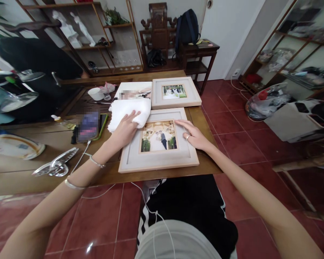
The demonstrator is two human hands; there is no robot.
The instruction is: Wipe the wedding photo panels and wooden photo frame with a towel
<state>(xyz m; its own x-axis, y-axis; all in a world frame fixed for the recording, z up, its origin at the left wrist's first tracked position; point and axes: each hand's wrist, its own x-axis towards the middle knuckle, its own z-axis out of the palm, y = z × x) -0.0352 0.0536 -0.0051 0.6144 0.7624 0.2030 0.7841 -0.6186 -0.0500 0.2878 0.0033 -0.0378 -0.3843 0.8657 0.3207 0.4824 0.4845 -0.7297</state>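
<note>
A pale wooden picture frame (162,166) with a wide white mat and a couple's wedding photo (159,137) lies face up near the table's front edge. At its upper left corner, my left hand (126,127) holds a bunched white cloth (117,109), fingers pressed over it; the cloth hides that corner. My right hand (196,136) rests on the frame's right side, fingers stretched out and holding nothing. Behind it lies a second, similar picture frame (156,97) with a smaller outdoor photo. A white-bordered picture (135,86) sits to its left, partly covered by the cloth.
Left on the wooden table (97,176) are a phone (89,126) on a white cable, a silver claw clip (58,163), a dropper bottle (63,122), a white cup (95,93) and an oval dish (16,145). A chair (159,32) and stool (199,48) stand beyond.
</note>
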